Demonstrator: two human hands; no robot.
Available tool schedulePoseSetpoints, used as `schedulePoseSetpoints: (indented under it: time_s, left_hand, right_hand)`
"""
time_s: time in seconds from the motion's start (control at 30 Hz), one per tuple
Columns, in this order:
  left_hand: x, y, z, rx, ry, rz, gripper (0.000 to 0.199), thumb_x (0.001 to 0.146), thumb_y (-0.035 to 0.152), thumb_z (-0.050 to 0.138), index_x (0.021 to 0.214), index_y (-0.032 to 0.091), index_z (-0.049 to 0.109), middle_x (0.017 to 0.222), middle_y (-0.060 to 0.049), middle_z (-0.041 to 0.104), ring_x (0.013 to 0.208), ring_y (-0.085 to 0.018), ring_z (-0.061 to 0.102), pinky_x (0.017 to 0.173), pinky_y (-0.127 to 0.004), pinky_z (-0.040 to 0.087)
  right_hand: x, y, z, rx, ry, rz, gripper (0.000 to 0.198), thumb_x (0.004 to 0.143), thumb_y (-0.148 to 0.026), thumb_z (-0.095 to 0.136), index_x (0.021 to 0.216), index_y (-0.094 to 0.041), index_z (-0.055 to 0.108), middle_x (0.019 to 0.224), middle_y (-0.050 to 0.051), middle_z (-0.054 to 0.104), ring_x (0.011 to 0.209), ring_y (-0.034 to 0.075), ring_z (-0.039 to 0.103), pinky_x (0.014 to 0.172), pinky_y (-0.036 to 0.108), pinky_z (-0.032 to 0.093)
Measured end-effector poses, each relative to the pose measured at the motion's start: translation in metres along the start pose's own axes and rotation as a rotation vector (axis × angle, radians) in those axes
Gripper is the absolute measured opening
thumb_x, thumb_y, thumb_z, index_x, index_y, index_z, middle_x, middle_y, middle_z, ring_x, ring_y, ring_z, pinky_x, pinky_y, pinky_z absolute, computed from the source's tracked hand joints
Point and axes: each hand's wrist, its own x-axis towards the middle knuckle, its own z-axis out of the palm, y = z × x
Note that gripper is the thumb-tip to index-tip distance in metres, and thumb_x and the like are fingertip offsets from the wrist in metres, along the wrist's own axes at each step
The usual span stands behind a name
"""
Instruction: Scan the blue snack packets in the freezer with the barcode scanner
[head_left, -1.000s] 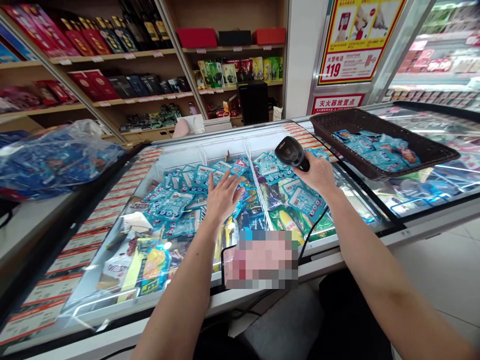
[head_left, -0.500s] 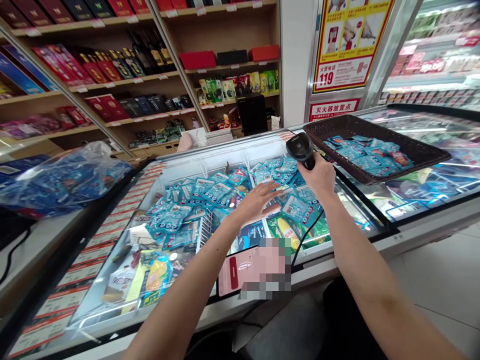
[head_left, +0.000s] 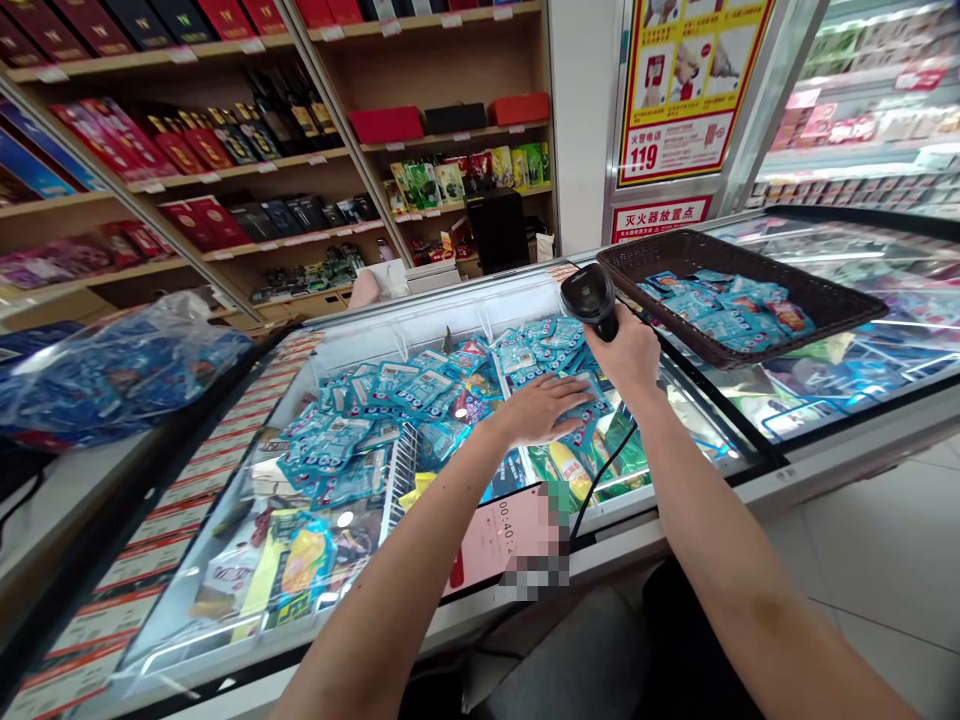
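Note:
My right hand [head_left: 628, 352] is wrapped round the handle of a black barcode scanner [head_left: 589, 294], whose head points away over the freezer. My left hand [head_left: 541, 410] lies palm down with fingers stretched out, over a blue packet [head_left: 586, 428] on the glass top. Whether the fingers press on that packet I cannot tell. Many more blue packets [head_left: 420, 385] lie in a loose heap to the left, and another pile [head_left: 544, 340] lies beyond my left hand. The scanner's black cable [head_left: 606, 466] hangs down toward the front edge.
A dark woven basket [head_left: 832, 305] with blue packets stands on the right. A phone with a pink screen [head_left: 491, 540] lies at the freezer's [head_left: 600, 518] front edge. At left is a clear plastic bag [head_left: 127, 360] of blue packets. Shelves [head_left: 450, 135] line the back.
My left hand has moved right and down onto the blue packet near the scanner. The right hand still holds the scanner. The whole view has shifted slightly left.

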Motion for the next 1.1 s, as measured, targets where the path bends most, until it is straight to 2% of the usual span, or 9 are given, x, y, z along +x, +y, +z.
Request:
schedulePoseSetpoints:
  time_s: [0.23, 0.4, 0.5, 0.6, 0.67, 0.73, 0.8, 0.9, 1.1]
  left_hand:
    - [-0.052, -0.018, -0.004, 0.019, 0.018, -0.068, 0.045, 0.094, 0.038, 0.024, 0.139, 0.032, 0.029, 0.147, 0.003, 0.029, 0.136, -0.014, 0.023, 0.111, -0.036, 0.018]
    - [-0.075, -0.031, -0.005, 0.008, 0.133, -0.120, 0.042, 0.093, 0.038, 0.030, 0.133, 0.031, 0.037, 0.142, -0.001, 0.039, 0.133, -0.017, 0.029, 0.106, -0.039, 0.026]
    - [-0.089, -0.032, -0.006, 0.046, 0.250, -0.318, 0.046, 0.089, 0.046, 0.037, 0.129, 0.026, 0.042, 0.130, -0.008, 0.049, 0.120, -0.022, 0.043, 0.098, -0.040, 0.035]
    - [-0.099, -0.027, -0.003, 0.132, 0.351, -0.618, 0.057, 0.084, 0.057, 0.039, 0.124, 0.018, 0.046, 0.114, -0.014, 0.054, 0.108, -0.027, 0.050, 0.089, -0.041, 0.039]
    - [-0.101, -0.023, 0.001, 0.171, 0.380, -0.812, 0.068, 0.079, 0.066, 0.038, 0.120, 0.013, 0.048, 0.107, -0.017, 0.055, 0.102, -0.030, 0.052, 0.086, -0.043, 0.040]
    - [-0.101, -0.021, 0.004, 0.172, 0.366, -0.930, 0.077, 0.072, 0.074, 0.038, 0.113, 0.010, 0.052, 0.102, -0.018, 0.055, 0.100, -0.032, 0.052, 0.085, -0.044, 0.040]
    - [-0.100, -0.021, 0.005, 0.142, 0.330, -0.961, 0.081, 0.068, 0.078, 0.039, 0.109, 0.010, 0.054, 0.101, -0.018, 0.055, 0.100, -0.033, 0.051, 0.085, -0.043, 0.040]
    - [-0.097, -0.026, 0.005, 0.059, 0.295, -0.917, 0.081, 0.066, 0.077, 0.043, 0.116, 0.013, 0.051, 0.106, -0.017, 0.054, 0.104, -0.033, 0.050, 0.087, -0.043, 0.040]
    - [-0.101, -0.036, -0.002, -0.209, 0.315, -0.825, 0.077, 0.067, 0.060, 0.061, 0.132, 0.027, 0.037, 0.117, -0.012, 0.052, 0.106, -0.030, 0.051, 0.086, -0.042, 0.042]
  right_hand:
    - [-0.010, -0.011, 0.003, -0.060, -0.081, -0.086, 0.043, 0.083, -0.052, 0.042, 0.106, -0.017, 0.054, 0.079, 0.012, 0.066, 0.075, 0.028, 0.060, 0.065, 0.033, 0.037]
    - [-0.016, -0.017, 0.008, -0.091, -0.125, -0.153, 0.042, 0.083, -0.051, 0.044, 0.105, -0.016, 0.054, 0.077, 0.012, 0.065, 0.073, 0.028, 0.060, 0.063, 0.032, 0.035]
    - [-0.018, -0.019, 0.011, -0.106, -0.124, -0.174, 0.041, 0.081, -0.051, 0.046, 0.103, -0.017, 0.055, 0.075, 0.011, 0.065, 0.071, 0.027, 0.059, 0.060, 0.031, 0.034]
    - [-0.022, -0.023, 0.014, -0.102, -0.121, -0.227, 0.038, 0.079, -0.049, 0.050, 0.102, -0.019, 0.056, 0.074, 0.009, 0.065, 0.070, 0.026, 0.060, 0.059, 0.030, 0.033]
    - [-0.026, -0.027, 0.016, -0.096, -0.127, -0.272, 0.036, 0.078, -0.048, 0.051, 0.101, -0.020, 0.056, 0.074, 0.007, 0.066, 0.069, 0.025, 0.060, 0.058, 0.030, 0.033]
    - [-0.029, -0.031, 0.018, -0.090, -0.138, -0.307, 0.036, 0.077, -0.047, 0.052, 0.101, -0.020, 0.056, 0.074, 0.006, 0.066, 0.068, 0.024, 0.060, 0.058, 0.029, 0.033]
    - [-0.033, -0.033, 0.020, -0.085, -0.155, -0.337, 0.036, 0.077, -0.047, 0.053, 0.101, -0.020, 0.056, 0.074, 0.006, 0.067, 0.066, 0.023, 0.060, 0.057, 0.029, 0.033]
    - [-0.036, -0.035, 0.022, -0.086, -0.178, -0.379, 0.035, 0.077, -0.046, 0.053, 0.102, -0.021, 0.056, 0.075, 0.005, 0.067, 0.067, 0.023, 0.061, 0.057, 0.029, 0.033]
    - [-0.037, -0.035, 0.024, -0.109, -0.210, -0.400, 0.034, 0.078, -0.045, 0.053, 0.103, -0.022, 0.056, 0.078, 0.005, 0.069, 0.070, 0.023, 0.062, 0.059, 0.029, 0.035]
